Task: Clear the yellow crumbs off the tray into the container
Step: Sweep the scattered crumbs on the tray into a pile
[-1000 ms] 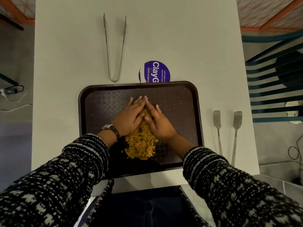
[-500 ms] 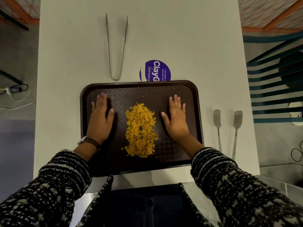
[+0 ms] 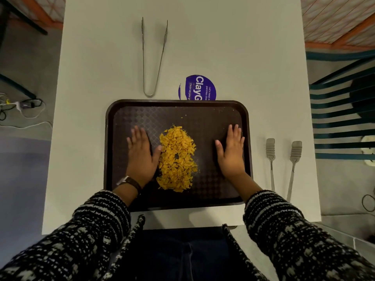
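Note:
A dark brown tray (image 3: 203, 110) lies on the white table in front of me. A heap of yellow crumbs (image 3: 177, 159) sits in its middle, with a few stray specks near the far rim. My left hand (image 3: 142, 157) lies flat and open on the tray, its thumb edge touching the heap's left side. My right hand (image 3: 231, 155) lies flat and open near the tray's right rim, a gap away from the heap. No container is in view.
Thin metal tongs (image 3: 154, 57) lie on the table beyond the tray. A round purple sticker (image 3: 199, 87) shows at the tray's far rim. Flat-headed tongs (image 3: 283, 161) lie right of the tray. The white table (image 3: 243, 47) ends close to my body.
My hands parted from the heap and spread to the tray's sides. Since then the left hand has slid right against the heap, and the right hand has shifted towards the right rim.

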A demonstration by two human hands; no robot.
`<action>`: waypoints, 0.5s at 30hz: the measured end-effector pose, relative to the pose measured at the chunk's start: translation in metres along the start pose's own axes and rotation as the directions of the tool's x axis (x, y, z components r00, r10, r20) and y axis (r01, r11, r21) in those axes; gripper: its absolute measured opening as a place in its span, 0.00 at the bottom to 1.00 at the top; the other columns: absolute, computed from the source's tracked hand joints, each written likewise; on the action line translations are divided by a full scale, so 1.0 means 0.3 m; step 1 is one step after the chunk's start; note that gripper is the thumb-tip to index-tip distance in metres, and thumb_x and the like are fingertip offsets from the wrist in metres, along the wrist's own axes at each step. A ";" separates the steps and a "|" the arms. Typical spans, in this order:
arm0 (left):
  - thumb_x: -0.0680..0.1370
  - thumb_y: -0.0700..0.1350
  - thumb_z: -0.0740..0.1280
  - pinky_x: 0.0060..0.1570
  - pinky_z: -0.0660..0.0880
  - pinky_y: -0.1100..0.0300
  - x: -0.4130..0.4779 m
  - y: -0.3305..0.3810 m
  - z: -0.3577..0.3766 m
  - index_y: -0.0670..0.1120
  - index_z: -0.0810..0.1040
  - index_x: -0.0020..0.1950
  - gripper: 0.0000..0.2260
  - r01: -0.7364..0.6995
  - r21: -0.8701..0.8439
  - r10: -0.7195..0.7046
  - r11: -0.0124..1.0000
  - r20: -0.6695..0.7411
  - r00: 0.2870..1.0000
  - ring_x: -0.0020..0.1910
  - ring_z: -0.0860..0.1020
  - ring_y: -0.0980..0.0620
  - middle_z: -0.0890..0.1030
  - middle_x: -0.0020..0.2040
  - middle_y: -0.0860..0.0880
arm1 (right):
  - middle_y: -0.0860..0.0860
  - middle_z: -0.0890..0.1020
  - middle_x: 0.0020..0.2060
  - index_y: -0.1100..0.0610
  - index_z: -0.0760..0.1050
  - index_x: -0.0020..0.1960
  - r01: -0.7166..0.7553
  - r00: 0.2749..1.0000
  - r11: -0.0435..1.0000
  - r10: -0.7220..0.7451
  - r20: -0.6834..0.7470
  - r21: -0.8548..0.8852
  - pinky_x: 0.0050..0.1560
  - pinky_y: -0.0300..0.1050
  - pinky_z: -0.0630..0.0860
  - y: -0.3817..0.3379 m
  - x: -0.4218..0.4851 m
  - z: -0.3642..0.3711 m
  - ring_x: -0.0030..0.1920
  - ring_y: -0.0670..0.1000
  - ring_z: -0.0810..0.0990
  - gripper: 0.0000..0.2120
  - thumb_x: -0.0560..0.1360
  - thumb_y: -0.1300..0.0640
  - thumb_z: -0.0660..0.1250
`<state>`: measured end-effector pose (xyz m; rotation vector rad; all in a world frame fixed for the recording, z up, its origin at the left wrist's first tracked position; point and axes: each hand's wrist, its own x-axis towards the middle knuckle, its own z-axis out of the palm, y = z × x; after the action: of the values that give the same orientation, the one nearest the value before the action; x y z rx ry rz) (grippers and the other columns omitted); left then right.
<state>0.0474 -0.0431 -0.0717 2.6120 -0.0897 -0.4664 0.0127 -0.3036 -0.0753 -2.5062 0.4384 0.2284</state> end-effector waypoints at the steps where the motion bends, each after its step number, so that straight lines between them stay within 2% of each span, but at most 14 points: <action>1: 0.78 0.58 0.49 0.71 0.31 0.58 -0.016 0.017 0.014 0.40 0.43 0.76 0.33 -0.062 -0.034 0.063 0.998 0.030 0.998 0.75 0.38 0.48 0.42 0.76 0.43 | 0.59 0.46 0.77 0.60 0.46 0.77 -0.001 1.000 1.000 0.001 0.010 -0.028 0.75 0.52 0.36 0.000 -0.005 0.007 0.76 0.56 0.40 0.31 0.81 0.48 0.53; 3: 0.78 0.57 0.49 0.69 0.29 0.66 -0.042 0.040 0.037 0.42 0.41 0.76 0.32 -0.165 -0.135 0.176 0.977 0.077 0.981 0.74 0.38 0.53 0.40 0.75 0.48 | 0.60 0.46 0.77 0.60 0.46 0.77 0.050 0.998 0.998 -0.049 0.038 -0.043 0.74 0.52 0.35 -0.025 -0.022 0.031 0.76 0.56 0.39 0.31 0.81 0.47 0.54; 6: 0.79 0.56 0.50 0.67 0.32 0.74 -0.056 0.053 0.042 0.45 0.41 0.76 0.31 -0.177 -0.301 0.212 0.937 0.089 0.973 0.74 0.40 0.57 0.43 0.75 0.53 | 0.57 0.47 0.77 0.60 0.45 0.77 0.190 0.972 0.981 -0.193 0.134 0.035 0.74 0.50 0.35 -0.105 -0.054 0.073 0.76 0.54 0.40 0.33 0.80 0.47 0.55; 9: 0.79 0.56 0.51 0.69 0.36 0.72 -0.052 0.044 0.019 0.48 0.43 0.76 0.30 -0.153 -0.353 0.179 0.923 0.043 0.983 0.72 0.41 0.62 0.45 0.74 0.56 | 0.53 0.51 0.77 0.58 0.46 0.77 0.253 0.931 0.937 -0.304 0.204 0.241 0.75 0.48 0.38 -0.182 -0.086 0.102 0.76 0.50 0.43 0.31 0.80 0.48 0.55; 11: 0.79 0.56 0.51 0.70 0.37 0.68 -0.033 0.028 -0.006 0.49 0.43 0.76 0.30 -0.136 -0.320 0.139 0.938 -0.013 0.990 0.71 0.40 0.65 0.46 0.75 0.55 | 0.49 0.52 0.76 0.55 0.47 0.77 0.182 0.939 0.911 -0.273 0.210 0.370 0.75 0.46 0.41 -0.199 -0.085 0.097 0.76 0.48 0.44 0.30 0.80 0.46 0.53; 12: 0.79 0.55 0.51 0.70 0.36 0.68 -0.019 0.015 -0.021 0.48 0.43 0.76 0.29 -0.132 -0.291 0.122 0.947 -0.055 0.991 0.73 0.40 0.62 0.46 0.76 0.53 | 0.48 0.53 0.77 0.52 0.48 0.78 0.141 0.951 0.908 -0.235 0.201 0.393 0.74 0.47 0.43 -0.194 -0.074 0.087 0.75 0.49 0.43 0.30 0.80 0.44 0.53; 15: 0.80 0.53 0.52 0.70 0.33 0.68 0.015 -0.037 -0.059 0.43 0.44 0.76 0.30 -0.069 -0.207 0.037 0.976 -0.155 0.987 0.76 0.43 0.53 0.47 0.77 0.45 | 0.50 0.53 0.77 0.48 0.48 0.77 0.087 0.974 0.942 -0.148 0.169 0.326 0.71 0.51 0.50 -0.158 -0.001 0.042 0.73 0.51 0.42 0.31 0.79 0.41 0.53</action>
<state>0.0576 -0.0261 -0.0636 2.4189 -0.0559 -0.2444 0.0286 -0.2595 -0.0611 -2.1617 0.2239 0.3213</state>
